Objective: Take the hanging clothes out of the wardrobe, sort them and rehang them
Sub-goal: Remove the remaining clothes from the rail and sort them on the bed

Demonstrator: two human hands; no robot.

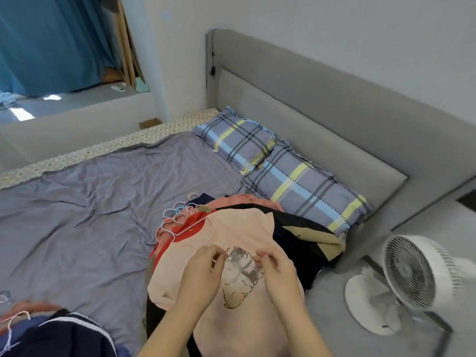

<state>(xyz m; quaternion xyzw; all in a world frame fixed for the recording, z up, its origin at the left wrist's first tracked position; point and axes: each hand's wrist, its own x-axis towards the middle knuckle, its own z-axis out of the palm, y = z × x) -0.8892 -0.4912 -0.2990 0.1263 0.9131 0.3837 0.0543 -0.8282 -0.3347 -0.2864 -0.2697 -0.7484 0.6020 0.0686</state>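
Observation:
A pale pink T-shirt [231, 235] with a grey leaf print lies on top of a pile of clothes [296, 235] at the right edge of the bed. White wire hangers [177, 217] stick out of the pile's far end. My left hand [202, 271] pinches the shirt's fabric just left of the print. My right hand [277, 269] pinches it just right of the print. A second heap of clothes [51, 331], dark navy with white stripes and with hangers, lies at the lower left.
The bed has a grey sheet [103, 202] and two plaid pillows [283, 176] against a grey headboard [309, 112]. A white floor fan [407, 279] stands on the floor to the right. A blue curtain [51, 42] hangs at the far left.

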